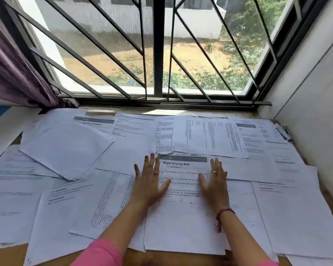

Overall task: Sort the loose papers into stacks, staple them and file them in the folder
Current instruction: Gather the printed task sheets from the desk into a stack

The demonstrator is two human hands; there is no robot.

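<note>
**Both palms flat on one sheet**

The left hand (149,181) and right hand (214,180) lie open, fingers straight, gripping nothing, flanking the sheet (183,214) at the desk's (161,259) near edge, likely to square it. Loose papers (69,148) cover the desk; a stapler (283,132) sits at the far right corner.

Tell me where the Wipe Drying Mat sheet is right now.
In the head view, the Wipe Drying Mat sheet lies centre front on the paper-covered table, between the left hand and right hand pressing flat on it.

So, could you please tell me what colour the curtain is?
Purple; the curtain shows at the head view's left edge.
</note>
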